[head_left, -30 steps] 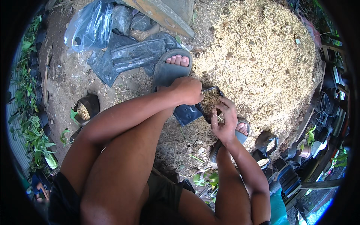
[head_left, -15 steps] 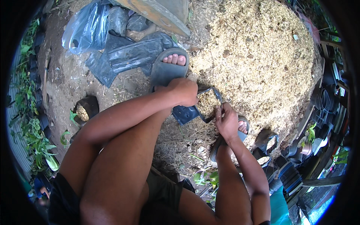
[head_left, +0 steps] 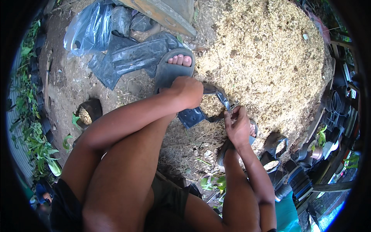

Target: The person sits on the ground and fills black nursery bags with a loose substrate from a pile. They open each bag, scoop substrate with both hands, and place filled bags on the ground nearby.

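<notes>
Between my feet stands a black plastic planting bag [head_left: 191, 117], its mouth facing up and pale husk showing inside. My left hand [head_left: 187, 92] is closed on the bag's left rim, with the fingertips mostly hidden behind the knuckles. On the opposite side, my right hand [head_left: 238, 126] pinches the right corner of the rim between thumb and fingers. The rim is stretched between both hands into a wide, angular opening. A large heap of pale rice husk [head_left: 266, 65] lies right beyond the bag.
Flattened black plastic bags [head_left: 135, 56] and a clear bluish plastic bag [head_left: 89, 29] lie at upper left, below a wooden board [head_left: 166, 17]. Filled black bags stand at left [head_left: 91, 111] and right [head_left: 276, 144]. My sandalled left foot [head_left: 174, 69] is beside my left hand.
My right hand has shifted slightly to the right, drawing the rim with it. The bag's mouth is pulled wider. My left hand has barely moved.
</notes>
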The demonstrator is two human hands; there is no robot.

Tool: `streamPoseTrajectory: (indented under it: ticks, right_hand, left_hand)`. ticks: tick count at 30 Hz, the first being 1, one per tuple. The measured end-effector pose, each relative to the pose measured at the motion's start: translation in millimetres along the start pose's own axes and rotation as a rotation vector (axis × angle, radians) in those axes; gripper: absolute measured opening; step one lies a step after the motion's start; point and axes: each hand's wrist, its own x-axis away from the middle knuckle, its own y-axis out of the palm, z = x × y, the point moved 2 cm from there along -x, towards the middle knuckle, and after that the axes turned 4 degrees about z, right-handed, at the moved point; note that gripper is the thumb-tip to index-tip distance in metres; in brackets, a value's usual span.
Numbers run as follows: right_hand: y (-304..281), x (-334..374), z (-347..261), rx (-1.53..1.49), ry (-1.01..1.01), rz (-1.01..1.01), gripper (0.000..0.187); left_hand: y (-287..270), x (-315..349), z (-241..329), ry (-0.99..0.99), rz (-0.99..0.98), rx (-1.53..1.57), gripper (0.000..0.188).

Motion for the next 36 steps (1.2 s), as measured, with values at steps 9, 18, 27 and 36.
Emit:
streamPoseTrajectory:
  ticks: [9,18,27,36]
  right_hand:
    - [4,7,-7,0.229,-0.032,-0.073,0.042]
    - [8,2,10,0.134,0.063,-0.078,0.026]
    - [-2,-3,4,0.266,-0.136,0.020,0.021]
    - [-5,-10,0,0.306,-0.397,0.068,0.022]
  left_hand:
    - [0,-5,2,0.175,0.308,0.069,0.034]
    - [-6,-11,5,0.326,0.466,0.069,0.022]
    - [3,-19,12,0.604,0.590,-0.005,0.016]
    - [6,-20,8,0.625,0.574,-0.016,0.001]
